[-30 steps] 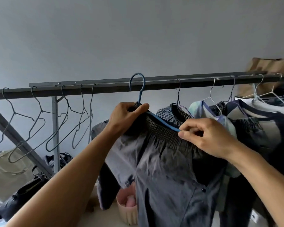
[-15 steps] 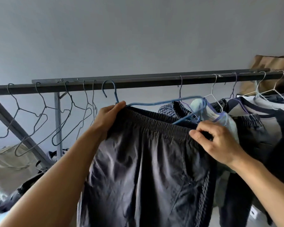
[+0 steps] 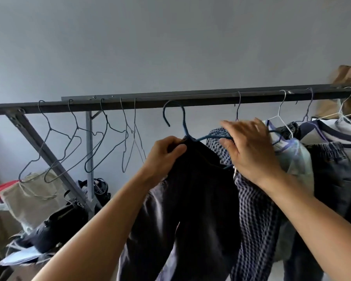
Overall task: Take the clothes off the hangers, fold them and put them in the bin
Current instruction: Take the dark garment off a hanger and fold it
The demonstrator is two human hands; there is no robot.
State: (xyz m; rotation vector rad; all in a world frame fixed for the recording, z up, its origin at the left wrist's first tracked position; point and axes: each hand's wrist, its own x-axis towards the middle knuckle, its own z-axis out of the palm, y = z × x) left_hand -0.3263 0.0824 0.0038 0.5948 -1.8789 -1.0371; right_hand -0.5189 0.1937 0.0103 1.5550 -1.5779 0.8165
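Dark grey shorts (image 3: 190, 209) hang from my left hand (image 3: 164, 153), which grips their waistband at the top left. Just above, a blue hanger (image 3: 183, 122) is tilted with its hook in front of the grey rail (image 3: 201, 100); whether it rests on the rail I cannot tell. My right hand (image 3: 249, 147) holds the hanger's right arm, thumb beneath and fingers over it. Checked shorts (image 3: 253, 216) hang right behind on a wire hanger. More clothes (image 3: 332, 159) on hangers fill the rail's right end.
Several empty wire hangers (image 3: 75, 142) hang on the rail's left part. A slanted frame strut (image 3: 49, 157) and an upright post (image 3: 89, 151) stand below them. Bags (image 3: 57, 224) and a beige sack (image 3: 28, 195) lie low on the left. A brown paper bag (image 3: 349, 78) sits far right.
My right hand left the waistband and took the blue hanger's arm. The hanger moved right and came mostly free of the shorts, which now hang bunched from my left hand.
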